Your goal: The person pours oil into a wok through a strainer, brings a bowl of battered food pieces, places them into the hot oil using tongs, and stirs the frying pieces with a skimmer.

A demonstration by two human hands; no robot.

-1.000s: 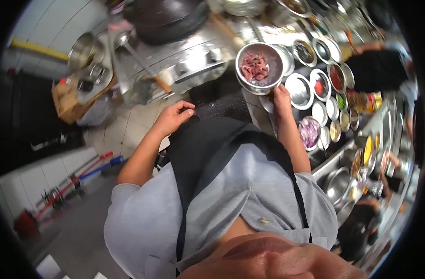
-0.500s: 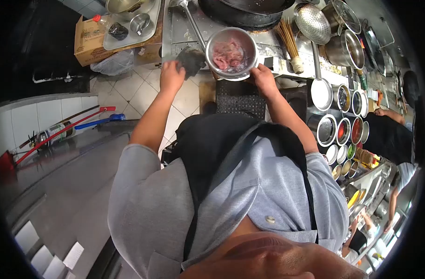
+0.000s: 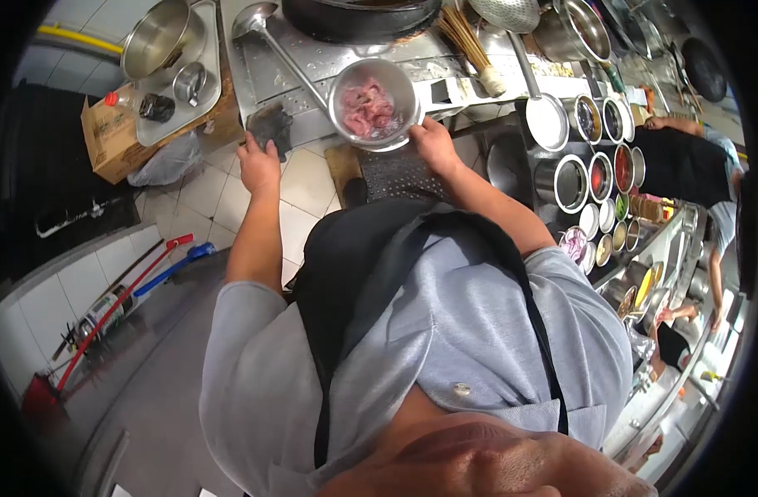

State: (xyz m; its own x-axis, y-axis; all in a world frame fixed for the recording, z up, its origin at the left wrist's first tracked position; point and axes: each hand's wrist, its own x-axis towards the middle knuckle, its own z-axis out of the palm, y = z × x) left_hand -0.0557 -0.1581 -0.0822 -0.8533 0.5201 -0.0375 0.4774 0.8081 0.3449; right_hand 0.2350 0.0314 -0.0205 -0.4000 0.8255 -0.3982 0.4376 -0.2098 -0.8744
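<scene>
My right hand (image 3: pixel 435 146) is closed on the near right rim of a round steel bowl (image 3: pixel 339 116). Slices of raw pinkish meat (image 3: pixel 368 108) lie inside it. On the left, my left hand (image 3: pixel 260 168) has its fingers curled at the lower edge of a dark, crumpled cloth (image 3: pixel 272 129) by the counter's front edge. A long-handled ladle (image 3: pixel 283 58) rests on the steel counter, its handle end close to the bowl's left side.
A large black wok (image 3: pixel 358 21) stands beyond the bowl. Right of it are a bamboo brush (image 3: pixel 470 50) and a perforated skimmer (image 3: pixel 524 62). Several seasoning containers (image 3: pixel 571 184) line the right side. Another person (image 3: pixel 685 161) stands farther right. A tray (image 3: pixel 209 95) sits at left.
The whole view has shifted, moving the counter items left in the picture. The dark cloth and my left hand are farther left of the bowl. My right hand keeps its grip on the rim.
</scene>
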